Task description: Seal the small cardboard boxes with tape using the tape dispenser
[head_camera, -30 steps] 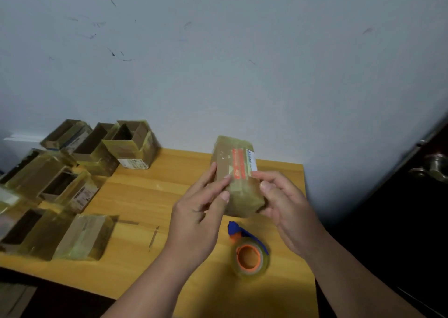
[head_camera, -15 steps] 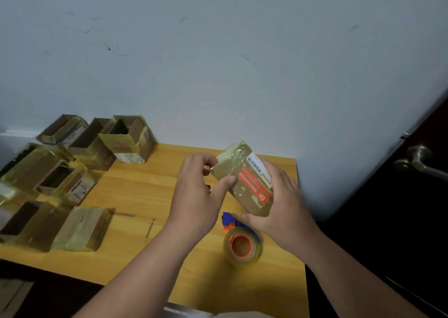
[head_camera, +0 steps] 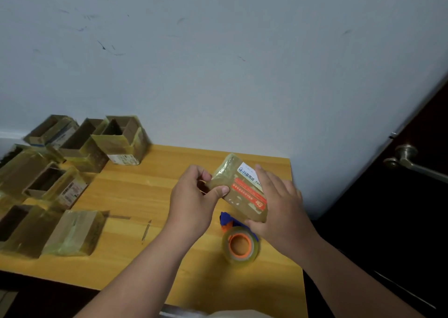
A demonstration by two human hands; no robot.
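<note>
Near the tabletop's (head_camera: 126,196) right front edge lies the tape dispenser (head_camera: 240,241), untouched. Just above it both hands hold a small taped box (head_camera: 238,191) off the surface: the right hand (head_camera: 278,206) wraps its far side, the left hand (head_camera: 194,196) pinches its left end. Pressing that loose end flat, judging by the pinch, would finish this seal; open boxes (head_camera: 72,148) wait at the far left corner.
</note>
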